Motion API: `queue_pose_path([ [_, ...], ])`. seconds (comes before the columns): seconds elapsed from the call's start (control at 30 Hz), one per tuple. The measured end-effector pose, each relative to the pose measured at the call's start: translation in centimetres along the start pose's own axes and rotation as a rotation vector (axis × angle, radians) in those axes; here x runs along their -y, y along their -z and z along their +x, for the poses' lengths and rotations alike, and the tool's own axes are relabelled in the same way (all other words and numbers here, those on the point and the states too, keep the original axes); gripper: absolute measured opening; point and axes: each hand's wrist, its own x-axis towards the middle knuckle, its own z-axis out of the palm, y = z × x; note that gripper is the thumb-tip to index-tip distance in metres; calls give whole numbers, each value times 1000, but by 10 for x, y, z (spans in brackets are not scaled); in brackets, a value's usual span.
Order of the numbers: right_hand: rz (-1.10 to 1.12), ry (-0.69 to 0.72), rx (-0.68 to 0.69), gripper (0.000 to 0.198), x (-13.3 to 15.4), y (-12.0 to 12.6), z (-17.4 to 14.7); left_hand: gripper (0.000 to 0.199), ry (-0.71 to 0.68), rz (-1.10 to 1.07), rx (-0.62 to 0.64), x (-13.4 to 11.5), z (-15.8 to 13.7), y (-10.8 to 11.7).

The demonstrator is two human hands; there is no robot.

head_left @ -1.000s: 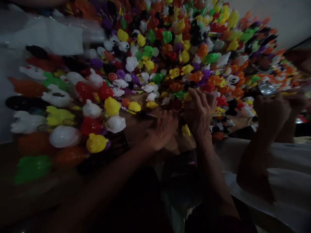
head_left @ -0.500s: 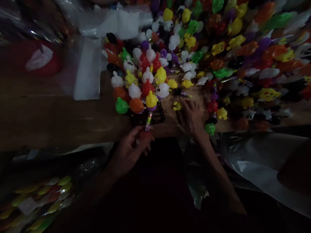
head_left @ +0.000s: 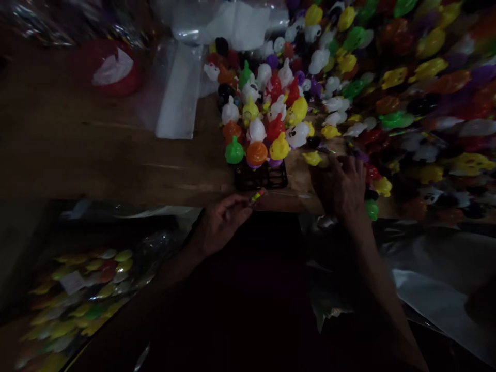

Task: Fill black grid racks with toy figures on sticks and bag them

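Multicolour slim plastic-looking tube (head_left: 257, 196), head view: just over brown wooden counter's (head_left: 116, 170) front edge, one end pinched btwn L hand's (head_left: 222, 223) thumb & fingers. Prob. light, stiff, bit slick; hold mid-shaft. R hand (head_left: 346, 188) low at same edge, fingers bent; can't tell if gripping. White label (head_left: 73, 282) on clear plastic bag (head_left: 155, 242) below edge: illegible; no brands readable.

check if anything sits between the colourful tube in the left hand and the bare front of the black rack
Nothing visible: only a strip of wooden tabletop shows between the colourful tube in the left hand and the black rack. The toy figures stand farther back in it.
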Motion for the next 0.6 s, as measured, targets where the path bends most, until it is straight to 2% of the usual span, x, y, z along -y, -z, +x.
queue_pose_path([
  [0.07,-2,-44,-17,47,-4,-17,8,32,-58,-24,-96,2,-1,5],
  [0.13,3,-71,-29,42,-7,-23,12,28,-138,-165,-146,4,0,9],
  [0.27,97,-138,-59,31,1,-4,8,20,-221,-390,-144,6,4,6],
  [0.37,384,-241,-137,25,28,13,1,20,-143,-332,-164,-1,5,-1],
  [0.43,663,-346,-144,21,52,14,-1,25,-38,-266,-153,-8,6,-5],
  [0.5,923,-459,-104,22,72,5,2,32,57,-233,-119,-15,8,-8],
  [0.6,1167,-547,-58,22,87,-15,9,39,128,-234,-55,-17,11,-10],
])
